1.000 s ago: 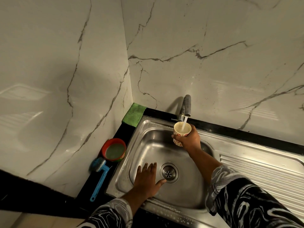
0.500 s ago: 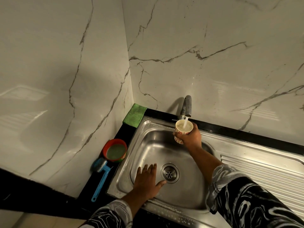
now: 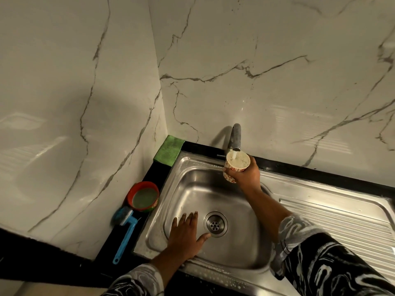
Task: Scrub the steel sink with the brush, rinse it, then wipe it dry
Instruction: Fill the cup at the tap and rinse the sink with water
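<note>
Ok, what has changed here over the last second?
The right hand has raised the paper cup slightly, so its rim now sits just under the tap and the visible stream of water is shorter. Nothing was picked up or let go. The left hand stays flat on the sink floor beside the drain. The brush, red bowl and green cloth have not moved.

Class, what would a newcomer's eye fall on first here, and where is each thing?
The right hand holds a patterned cup under the running tap at the back of the sink. The left hand lies flat on the sink bottom beside the drain. Left of the sink sit a red bowl, a blue brush and a green cloth.
</note>
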